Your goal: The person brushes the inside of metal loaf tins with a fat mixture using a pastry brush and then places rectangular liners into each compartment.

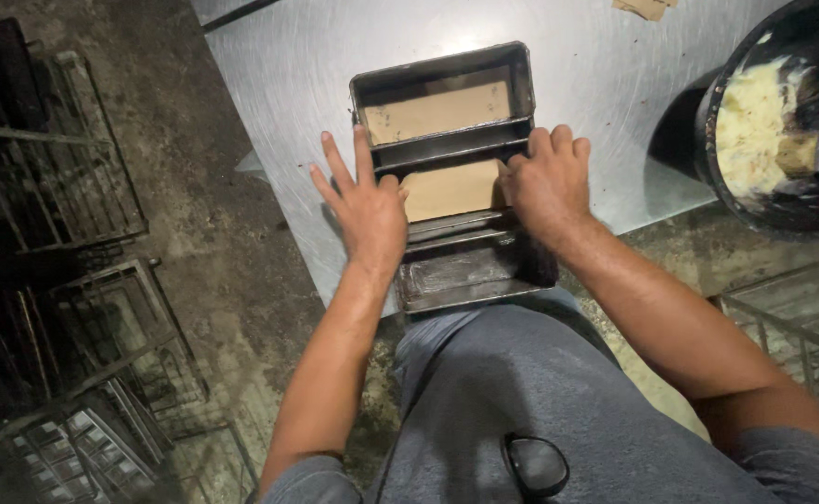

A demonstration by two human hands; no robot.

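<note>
Strapped loaf pan set (pixel 456 177), frame centre, on steel table (pixel 606 112) | long axis runs away from me, up-frame | three compartments: two paper-lined, nearest one bare | my left hand (pixel 367 210) flat, fingers spread, on left rim | my right hand (pixel 545 182) curled over middle compartment's right edge | one black bucket (pixel 783 121), upper right, holds pale dough.

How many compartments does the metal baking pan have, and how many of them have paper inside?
3 compartments in the baking pan: the far one and the middle one, between the left hand and right hand, hold paper; the near one does not.
</note>
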